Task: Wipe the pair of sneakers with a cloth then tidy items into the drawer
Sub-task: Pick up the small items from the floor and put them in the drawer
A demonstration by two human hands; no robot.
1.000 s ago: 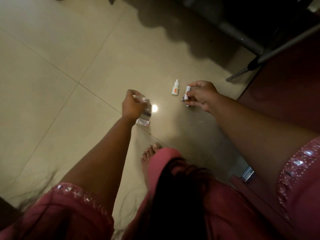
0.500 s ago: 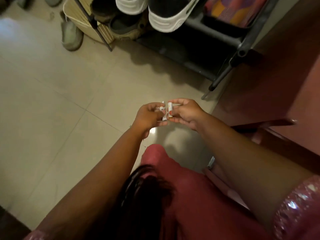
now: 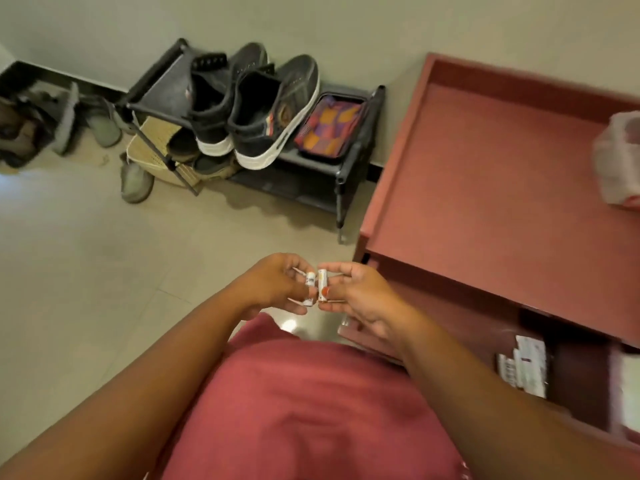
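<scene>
My left hand grips small white items, a little bottle among them. My right hand pinches a small white tube with an orange end. The two hands meet above the floor, just left of the reddish cabinet. Below the cabinet top an open drawer shows white packets inside. A pair of dark grey sneakers with white soles stands on top of the black shoe rack. A colourful cloth lies in a dark tray beside the sneakers.
A straw-coloured basket and more shoes sit under the rack. Grey slippers lie on the tiled floor at left. A clear plastic bag rests on the cabinet top at right. My pink clothing fills the lower middle.
My hands lifted the small items off the floor and came together. The view tilted upward, bringing the shoe rack, the sneakers and the cabinet with its drawer into sight.
</scene>
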